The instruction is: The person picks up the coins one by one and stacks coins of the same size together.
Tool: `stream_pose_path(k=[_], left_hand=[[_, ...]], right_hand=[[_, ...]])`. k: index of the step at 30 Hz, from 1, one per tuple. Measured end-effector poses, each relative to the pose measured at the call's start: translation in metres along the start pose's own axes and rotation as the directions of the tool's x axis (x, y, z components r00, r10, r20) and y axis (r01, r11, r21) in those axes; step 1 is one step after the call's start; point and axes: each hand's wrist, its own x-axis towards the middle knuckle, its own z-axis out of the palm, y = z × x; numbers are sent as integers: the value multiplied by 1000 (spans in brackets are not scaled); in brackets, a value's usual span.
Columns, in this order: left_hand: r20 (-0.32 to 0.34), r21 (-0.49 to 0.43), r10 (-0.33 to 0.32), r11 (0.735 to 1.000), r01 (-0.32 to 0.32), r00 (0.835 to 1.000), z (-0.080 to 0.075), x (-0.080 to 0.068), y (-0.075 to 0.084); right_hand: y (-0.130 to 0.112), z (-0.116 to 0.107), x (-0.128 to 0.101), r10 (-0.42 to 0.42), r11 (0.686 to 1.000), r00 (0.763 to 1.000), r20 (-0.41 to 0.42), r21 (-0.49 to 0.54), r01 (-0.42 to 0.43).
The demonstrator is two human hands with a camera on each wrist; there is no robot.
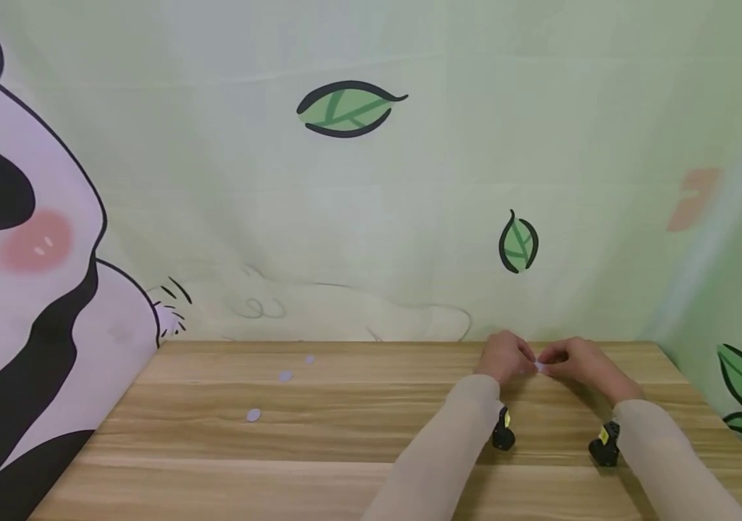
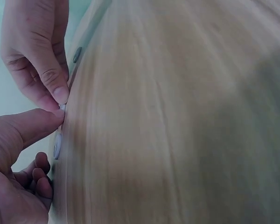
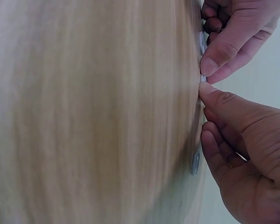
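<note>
Near the table's far edge, my left hand [image 1: 506, 357] and right hand [image 1: 587, 367] meet at a small pale round disc [image 1: 539, 367]. Each hand pinches it between thumb and fingertips, from opposite sides. In the left wrist view only a sliver of this disc [image 2: 62, 108] shows between the two thumbs; the rest is covered by fingers. A second flat disc [image 2: 57, 146] lies by the curled lower fingers of my left hand. Another disc [image 3: 195, 162] sits beside my right hand's fingers in the right wrist view.
Three more pale discs lie toward the left of the wooden table [image 1: 344, 434]: one nearer disc [image 1: 253, 414], a middle disc [image 1: 285, 376] and a far disc [image 1: 309, 359]. A green printed cloth [image 1: 371, 217] with a panda and leaves hangs right behind the table.
</note>
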Motion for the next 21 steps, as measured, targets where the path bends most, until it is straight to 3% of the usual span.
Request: stream_pose_path(k=[8, 15, 21], left_hand=[[5, 53, 27, 998, -27, 1000, -2, -11, 2], [-19, 164, 77, 984, -73, 997, -5, -15, 4], [-32, 159, 87, 984, -81, 996, -7, -19, 2]], right_hand=[[-2, 1, -2, -61, 998, 998, 5, -28, 61], [-9, 2, -3, -60, 998, 998, 10, -16, 60], [-10, 5, -4, -92, 996, 996, -18, -10, 92]])
